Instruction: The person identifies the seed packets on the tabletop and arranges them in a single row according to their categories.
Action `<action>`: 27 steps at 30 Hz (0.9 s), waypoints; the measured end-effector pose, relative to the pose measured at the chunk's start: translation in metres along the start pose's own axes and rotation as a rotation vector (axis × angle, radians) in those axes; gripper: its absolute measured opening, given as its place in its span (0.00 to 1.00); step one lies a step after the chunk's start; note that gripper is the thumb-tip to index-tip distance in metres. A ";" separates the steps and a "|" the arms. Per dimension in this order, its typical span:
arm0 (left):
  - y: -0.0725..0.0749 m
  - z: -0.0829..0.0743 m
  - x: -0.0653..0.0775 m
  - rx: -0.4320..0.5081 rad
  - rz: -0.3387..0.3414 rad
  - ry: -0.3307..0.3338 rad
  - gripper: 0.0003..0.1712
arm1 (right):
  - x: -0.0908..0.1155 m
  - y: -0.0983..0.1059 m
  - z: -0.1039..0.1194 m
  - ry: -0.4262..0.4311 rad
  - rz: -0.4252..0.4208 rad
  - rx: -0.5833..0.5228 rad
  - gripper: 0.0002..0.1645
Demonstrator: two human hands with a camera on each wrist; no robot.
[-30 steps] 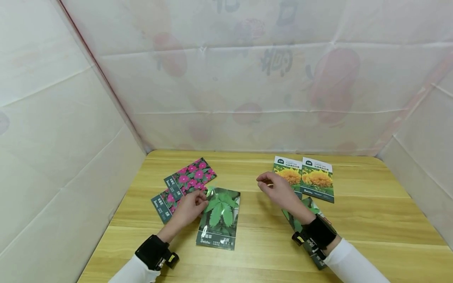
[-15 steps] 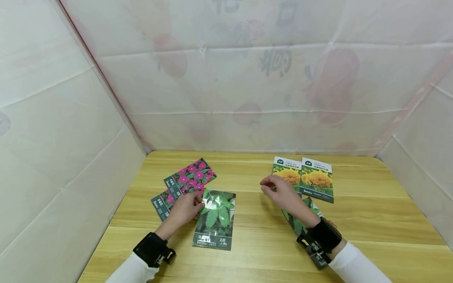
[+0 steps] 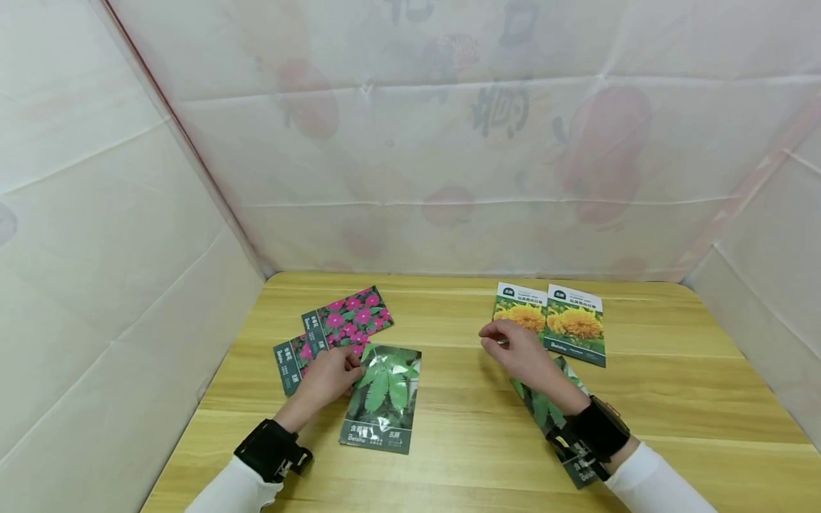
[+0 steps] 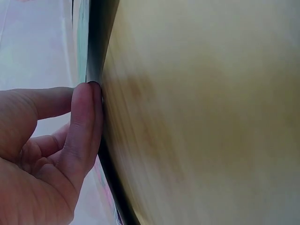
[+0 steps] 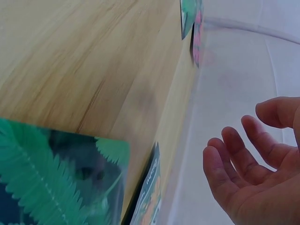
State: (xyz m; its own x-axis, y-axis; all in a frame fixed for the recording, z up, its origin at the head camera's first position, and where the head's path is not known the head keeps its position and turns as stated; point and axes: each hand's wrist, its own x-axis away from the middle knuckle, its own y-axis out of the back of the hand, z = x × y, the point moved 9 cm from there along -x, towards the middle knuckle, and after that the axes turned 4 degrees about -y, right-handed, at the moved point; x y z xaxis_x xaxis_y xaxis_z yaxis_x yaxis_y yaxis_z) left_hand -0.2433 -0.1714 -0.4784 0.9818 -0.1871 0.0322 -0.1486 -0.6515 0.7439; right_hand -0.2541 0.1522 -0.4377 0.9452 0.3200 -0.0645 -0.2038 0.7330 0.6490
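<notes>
My left hand (image 3: 328,376) pinches the upper left edge of a seed packet with a green fern-like leaf (image 3: 381,399), low over the table. The left wrist view has this packet (image 4: 97,42) edge-on between thumb and fingers. Beside and partly beneath that hand lie two overlapping pink-flower seed packets (image 3: 354,317). Loosely curled and holding nothing, my right hand (image 3: 521,356) hovers in front of two yellow-flower seed packets (image 3: 575,324). Under the right forearm lies another green-leaf seed packet (image 3: 539,407), partly covered by the wrist; its leaf print (image 5: 56,173) fills the right wrist view's lower left corner.
All the packets are on a light wood-grain table (image 3: 449,463). Pale printed cloth walls (image 3: 410,164) enclose its back and both sides. Each wrist wears a black strap with a small camera (image 3: 272,452).
My left hand has drawn the green-leaf packet slightly left. The pink-flower packets have shifted and turned a little. My right hand has drifted slightly right, still holding nothing.
</notes>
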 end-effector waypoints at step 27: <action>0.005 -0.021 0.013 -0.110 0.014 -0.093 0.13 | 0.012 0.008 -0.001 0.003 0.014 0.119 0.15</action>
State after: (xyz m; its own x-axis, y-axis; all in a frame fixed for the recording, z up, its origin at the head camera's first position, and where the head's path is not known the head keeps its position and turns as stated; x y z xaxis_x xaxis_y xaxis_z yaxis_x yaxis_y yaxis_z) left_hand -0.2294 -0.1620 -0.4604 0.9638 -0.2661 -0.0153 -0.1430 -0.5648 0.8128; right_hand -0.2443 0.1625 -0.4335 0.9417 0.3316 -0.0567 -0.1853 0.6522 0.7351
